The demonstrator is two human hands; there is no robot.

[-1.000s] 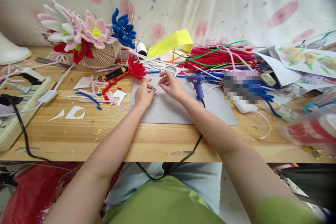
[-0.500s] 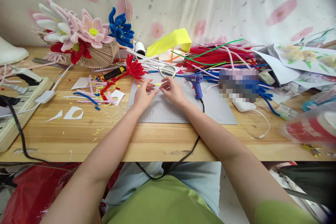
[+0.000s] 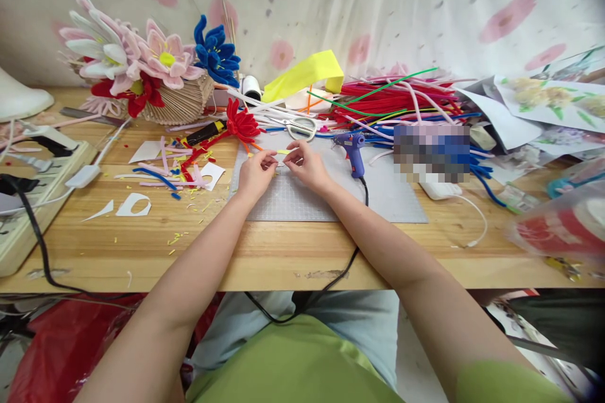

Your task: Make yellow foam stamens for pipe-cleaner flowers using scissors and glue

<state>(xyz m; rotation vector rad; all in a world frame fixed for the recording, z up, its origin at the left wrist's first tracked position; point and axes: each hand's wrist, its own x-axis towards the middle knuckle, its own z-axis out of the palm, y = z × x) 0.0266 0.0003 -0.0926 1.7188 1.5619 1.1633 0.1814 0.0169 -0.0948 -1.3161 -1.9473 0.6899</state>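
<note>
My left hand (image 3: 256, 171) is over the left part of a grey cutting mat (image 3: 302, 208), thumb and fingertips pinched together. Facing it, a short gap away, my right hand (image 3: 308, 167) also has its fingertips pinched. Something thin and pale seems to lie between the two sets of fingertips, too small to name. A small yellow strip (image 3: 282, 152) shows just behind the fingers. Close to my left hand lies a red fuzzy flower (image 3: 242, 121) with orange stems. Beyond my right hand are scissors (image 3: 302, 128), and to its right a purple glue gun (image 3: 353, 152) stands on the mat.
Left of the mat lie pipe-cleaner offcuts (image 3: 161, 173) and cut white paper (image 3: 134, 204). Behind are fuzzy flowers (image 3: 165, 56), a yellow sheet (image 3: 307, 75) and red pipe cleaners (image 3: 397, 101). A power strip (image 3: 70, 170) stands left. The glue gun's black cord (image 3: 347, 267) runs over the table edge.
The fingers of my left hand have closed from spread to a pinch. My right hand has stayed nearly in place, its fingertips still together.
</note>
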